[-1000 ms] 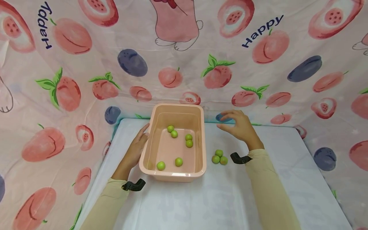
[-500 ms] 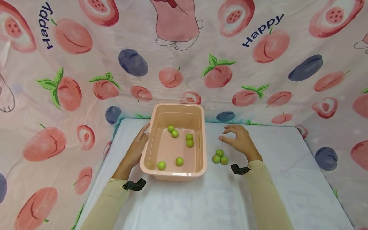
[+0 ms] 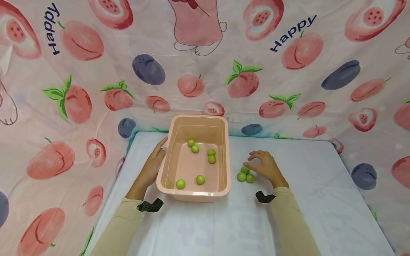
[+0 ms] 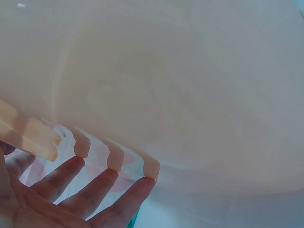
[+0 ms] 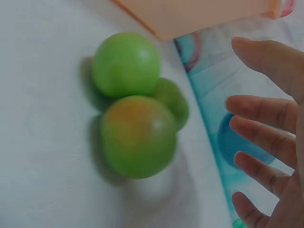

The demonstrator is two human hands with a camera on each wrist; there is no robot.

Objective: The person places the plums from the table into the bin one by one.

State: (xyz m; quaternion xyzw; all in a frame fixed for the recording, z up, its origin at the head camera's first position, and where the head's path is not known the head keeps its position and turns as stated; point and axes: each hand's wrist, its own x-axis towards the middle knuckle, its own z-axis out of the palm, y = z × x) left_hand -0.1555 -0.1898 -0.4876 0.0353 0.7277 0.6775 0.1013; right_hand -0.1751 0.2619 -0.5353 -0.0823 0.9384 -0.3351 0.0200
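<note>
A peach-coloured plastic basin (image 3: 198,195) stands on the white table, with several small round green fruits (image 3: 200,180) on its floor. My left hand (image 3: 152,167) rests against the basin's left side; the left wrist view shows straight fingers (image 4: 97,192) with their tips at its outer wall. Right of the basin, three more green fruits (image 3: 241,176) sit in a tight cluster, one blushed orange (image 5: 137,135). My right hand (image 3: 264,165) hovers just behind and right of this cluster, thumb and fingers spread apart, holding nothing. Its thumb overlaps the rear fruit in the head view.
A white cloth covers the table (image 3: 307,199). Behind it and at both sides hangs a pink fruit-print curtain (image 3: 205,67), close to the table's back edge. The basin's near right corner is close to the loose fruits.
My right hand has come down and toward me, from near the table's back edge to the loose fruits. My left hand, the basin and the fruits stay where they were.
</note>
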